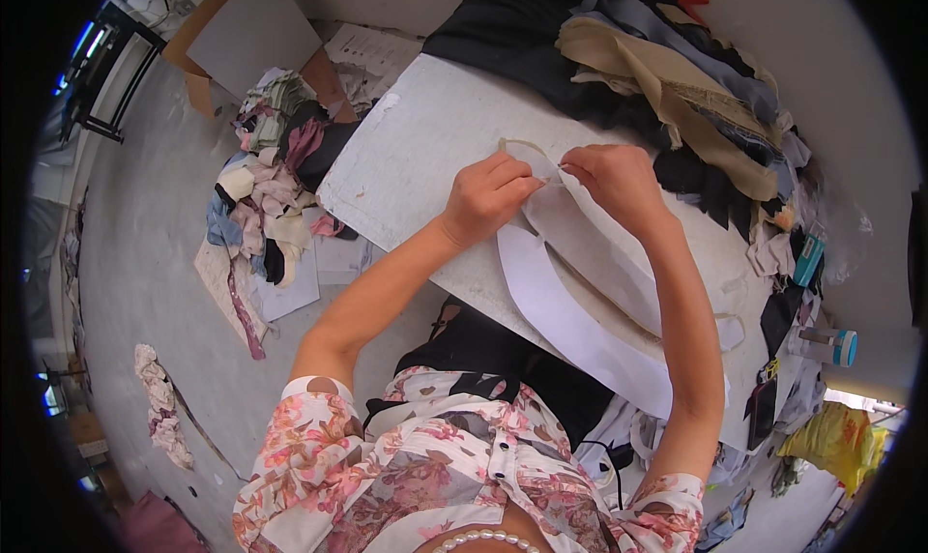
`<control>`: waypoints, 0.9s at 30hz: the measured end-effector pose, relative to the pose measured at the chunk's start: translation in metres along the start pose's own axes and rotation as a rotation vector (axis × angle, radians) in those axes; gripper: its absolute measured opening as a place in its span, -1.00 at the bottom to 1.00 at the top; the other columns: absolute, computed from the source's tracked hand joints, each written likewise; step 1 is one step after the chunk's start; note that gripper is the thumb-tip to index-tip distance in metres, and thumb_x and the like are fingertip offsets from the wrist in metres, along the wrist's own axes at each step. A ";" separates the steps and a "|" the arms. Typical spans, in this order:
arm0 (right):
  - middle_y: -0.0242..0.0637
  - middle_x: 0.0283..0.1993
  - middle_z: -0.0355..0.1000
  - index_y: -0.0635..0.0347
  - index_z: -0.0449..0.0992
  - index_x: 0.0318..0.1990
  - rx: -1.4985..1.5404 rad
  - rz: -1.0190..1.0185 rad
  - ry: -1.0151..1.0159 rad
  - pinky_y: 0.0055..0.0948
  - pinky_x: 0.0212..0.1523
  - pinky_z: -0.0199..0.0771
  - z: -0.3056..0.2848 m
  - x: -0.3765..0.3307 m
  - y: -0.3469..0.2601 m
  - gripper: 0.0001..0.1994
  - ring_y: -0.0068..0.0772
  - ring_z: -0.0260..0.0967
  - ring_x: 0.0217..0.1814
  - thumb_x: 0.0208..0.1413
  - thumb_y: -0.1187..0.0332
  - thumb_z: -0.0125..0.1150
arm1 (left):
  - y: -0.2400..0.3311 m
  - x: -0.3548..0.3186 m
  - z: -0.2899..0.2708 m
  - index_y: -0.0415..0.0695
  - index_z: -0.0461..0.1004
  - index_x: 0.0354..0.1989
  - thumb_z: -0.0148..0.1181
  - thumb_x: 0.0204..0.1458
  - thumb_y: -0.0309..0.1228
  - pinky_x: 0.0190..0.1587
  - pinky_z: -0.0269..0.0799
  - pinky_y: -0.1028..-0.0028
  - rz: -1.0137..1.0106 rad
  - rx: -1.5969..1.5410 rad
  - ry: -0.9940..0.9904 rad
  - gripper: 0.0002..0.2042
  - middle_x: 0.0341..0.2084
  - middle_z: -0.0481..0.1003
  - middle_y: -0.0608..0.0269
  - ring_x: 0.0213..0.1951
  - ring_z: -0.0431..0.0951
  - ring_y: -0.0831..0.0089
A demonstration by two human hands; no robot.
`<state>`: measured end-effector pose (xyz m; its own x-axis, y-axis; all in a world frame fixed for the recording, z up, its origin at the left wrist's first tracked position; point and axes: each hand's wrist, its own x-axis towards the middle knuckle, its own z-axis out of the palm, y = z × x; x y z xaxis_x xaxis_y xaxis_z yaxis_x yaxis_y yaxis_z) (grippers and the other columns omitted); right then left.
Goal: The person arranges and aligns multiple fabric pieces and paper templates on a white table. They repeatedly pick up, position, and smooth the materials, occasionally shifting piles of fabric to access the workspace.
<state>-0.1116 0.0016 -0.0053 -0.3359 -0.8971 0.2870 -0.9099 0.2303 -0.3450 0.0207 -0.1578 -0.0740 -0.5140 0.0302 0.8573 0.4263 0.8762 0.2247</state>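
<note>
we see both hands over the white table (pixel 382 157), fingertips near each other and not touching. the left hand (pixel 493 197) has thumb and forefinger closed in a pinch, seemingly on the narrow upper end of the pale curved piece (pixel 592 248). the right hand (pixel 609 181) also closes to a fine pinch, and it seems to nip one end of the thin beige strip (pixel 525 144), which arcs between the hands; we cannot tell whether a thread lies in there too. the pale curved piece rests on the tabletop and runs back under the right forearm (pixel 684 311), which hides part of it.

from here, we judge the likeliest fault to be a slip: the grip is only at the tips, so an uneven pull could free the end or stretch the curve out of shape. the bright white strip (pixel 556 306) lies just beside, close along the table's near edge; a sweep of the forearm could drag it off. the fabric pile (pixel 677 79) and black cloth (pixel 522 41) crowd the far side, and we think a loose fold could slide down and catch the work.
</note>
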 end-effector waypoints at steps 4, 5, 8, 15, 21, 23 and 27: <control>-0.13 -0.57 0.44 0.19 0.51 -0.53 -0.260 -0.018 -0.126 -0.15 -0.44 0.37 0.005 -0.006 0.011 -0.91 -0.03 0.44 -0.47 -0.06 0.44 0.11 | 0.003 -0.003 -0.006 -0.14 0.46 -0.50 0.30 -0.28 -0.59 -0.48 0.42 0.45 -0.033 0.029 -0.040 -0.85 -0.50 0.46 0.29 -0.45 0.47 0.35; -0.12 -0.59 0.43 0.20 0.49 -0.56 -0.318 -0.022 -0.152 -0.13 -0.45 0.36 0.008 -0.008 0.016 -0.90 -0.02 0.43 -0.48 -0.08 0.45 0.10 | 0.004 -0.006 -0.009 -0.14 0.44 -0.51 0.29 -0.27 -0.59 -0.46 0.42 0.43 -0.060 0.034 -0.066 -0.85 -0.49 0.46 0.28 -0.44 0.48 0.34; -0.10 -0.58 0.44 0.20 0.50 -0.58 -0.416 -0.016 -0.196 -0.13 -0.45 0.38 0.016 -0.012 0.027 -0.91 -0.04 0.45 -0.47 -0.13 0.48 0.09 | 0.006 -0.012 -0.018 -0.15 0.41 -0.52 0.30 -0.26 -0.59 -0.41 0.42 0.40 -0.128 0.050 -0.157 -0.84 -0.46 0.47 0.24 -0.41 0.48 0.29; -0.12 -0.56 0.46 0.17 0.54 -0.57 -0.472 0.031 -0.300 -0.14 -0.41 0.40 0.026 -0.006 0.028 -0.89 -0.06 0.48 -0.44 -0.14 0.44 0.10 | 0.010 0.004 -0.016 -0.17 0.40 -0.50 0.21 0.00 -0.44 -0.39 0.37 0.48 -0.469 -0.357 -0.314 -0.87 -0.33 0.55 0.21 -0.43 0.46 0.41; -0.09 -0.57 0.44 0.18 0.52 -0.56 -0.438 0.049 -0.309 -0.11 -0.40 0.36 0.025 -0.008 0.028 -0.86 -0.02 0.45 -0.46 -0.07 0.39 0.07 | 0.005 0.023 -0.001 -0.18 0.49 -0.46 0.09 0.19 -0.30 -0.43 0.30 0.61 -0.999 -0.771 -0.454 -0.75 -0.42 0.61 0.31 -0.54 0.34 0.68; -0.09 -0.57 0.44 0.19 0.52 -0.56 -0.451 0.075 -0.336 -0.09 -0.40 0.36 0.023 -0.010 0.028 -0.85 -0.02 0.45 -0.46 -0.07 0.40 0.07 | 0.005 0.023 -0.002 -0.19 0.53 -0.44 0.10 0.20 -0.29 -0.45 0.28 0.63 -1.055 -0.721 -0.449 -0.75 -0.46 0.60 0.33 -0.58 0.30 0.70; -0.12 -0.56 0.47 0.16 0.56 -0.57 -0.469 0.117 -0.322 -0.15 -0.41 0.41 0.014 -0.017 0.026 -0.87 -0.07 0.48 -0.44 -0.12 0.41 0.09 | 0.006 0.026 0.002 -0.23 0.60 -0.39 0.19 0.12 -0.33 -0.45 0.32 0.63 -1.116 -0.700 -0.423 -0.79 -0.49 0.60 0.32 -0.59 0.34 0.68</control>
<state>-0.1265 0.0180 -0.0316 -0.4166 -0.9082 -0.0407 -0.9064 0.4114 0.0961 0.0086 -0.1504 -0.0517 -0.9576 -0.2682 -0.1048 -0.1398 0.1146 0.9835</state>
